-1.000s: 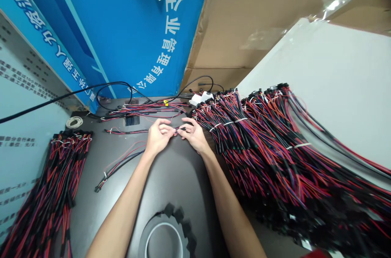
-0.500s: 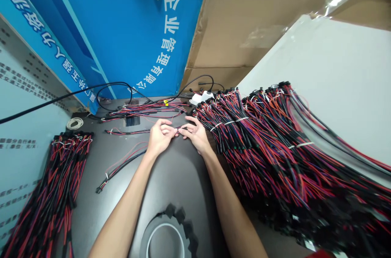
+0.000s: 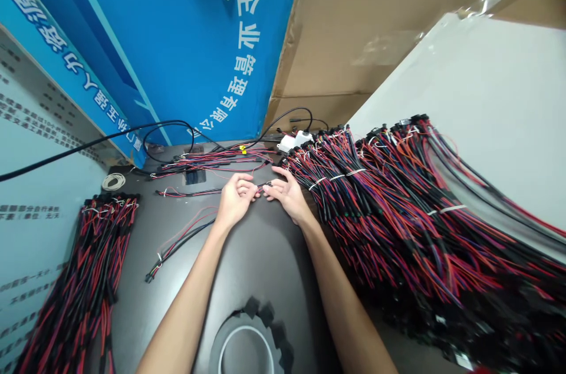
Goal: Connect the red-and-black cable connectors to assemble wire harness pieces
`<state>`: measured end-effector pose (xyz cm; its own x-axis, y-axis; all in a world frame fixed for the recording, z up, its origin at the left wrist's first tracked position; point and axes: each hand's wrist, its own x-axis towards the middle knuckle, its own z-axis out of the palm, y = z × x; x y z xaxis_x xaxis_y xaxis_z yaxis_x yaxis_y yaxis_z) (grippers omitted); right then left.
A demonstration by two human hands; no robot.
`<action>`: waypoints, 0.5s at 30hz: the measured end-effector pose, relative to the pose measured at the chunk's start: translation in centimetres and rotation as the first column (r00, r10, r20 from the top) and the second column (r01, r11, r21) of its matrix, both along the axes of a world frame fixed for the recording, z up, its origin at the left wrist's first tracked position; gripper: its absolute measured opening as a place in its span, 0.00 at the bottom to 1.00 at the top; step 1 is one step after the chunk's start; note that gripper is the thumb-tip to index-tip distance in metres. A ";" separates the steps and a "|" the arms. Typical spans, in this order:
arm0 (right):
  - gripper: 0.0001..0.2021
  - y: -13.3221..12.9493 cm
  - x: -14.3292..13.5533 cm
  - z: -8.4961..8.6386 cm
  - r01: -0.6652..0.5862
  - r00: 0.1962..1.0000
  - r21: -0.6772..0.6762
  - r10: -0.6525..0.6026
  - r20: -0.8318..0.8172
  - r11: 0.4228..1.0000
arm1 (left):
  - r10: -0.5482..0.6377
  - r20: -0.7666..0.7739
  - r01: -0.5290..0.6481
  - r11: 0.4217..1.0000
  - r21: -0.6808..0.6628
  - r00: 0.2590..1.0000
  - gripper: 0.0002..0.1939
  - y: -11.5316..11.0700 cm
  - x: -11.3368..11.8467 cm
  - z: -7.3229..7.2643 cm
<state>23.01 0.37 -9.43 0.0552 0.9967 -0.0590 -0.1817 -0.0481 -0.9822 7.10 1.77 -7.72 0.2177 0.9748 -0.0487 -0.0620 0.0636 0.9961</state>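
Observation:
Near the middle of the dark table, my left hand (image 3: 237, 197) pinches the end of a thin red and black wire harness (image 3: 198, 192), which runs off to the left. Close beside it, my right hand (image 3: 286, 194) has its thumb and index fingertips closed on the same harness's end; the small parts between the fingertips are too tiny to make out. A second harness (image 3: 177, 246) with a white tie lies on the table, left of my left forearm. Behind my hands, more loose red and black wires (image 3: 212, 158) lie in a row.
Large tied wire bundles (image 3: 389, 197) cover the right side. Another bundle (image 3: 92, 268) lies at the left, below a white cable coil (image 3: 114, 181). A grey tape roll (image 3: 246, 341) with black pieces on its rim sits between my forearms. A blue panel (image 3: 186, 49) stands behind.
The whole view has shifted slightly, so the table's contents appear a little further right. My hands keep nearly the same pose, with their fingertips close together.

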 end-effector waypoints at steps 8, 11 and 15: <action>0.31 -0.1 0.2 -0.8 -0.102 0.994 0.074 0.099 0.040 0.992 | -0.054 -0.081 0.060 0.996 0.071 0.995 0.19 -0.1 -0.1 -0.6; 0.28 0.0 0.3 -0.9 -0.123 0.992 0.105 0.118 0.047 0.987 | -0.058 -0.094 0.065 0.995 0.079 0.994 0.19 -0.1 0.0 -0.4; 0.23 0.1 0.4 -1.0 -0.127 0.990 0.136 0.119 0.071 0.983 | -0.061 -0.128 0.076 0.991 0.114 0.990 0.17 -0.3 0.1 -0.2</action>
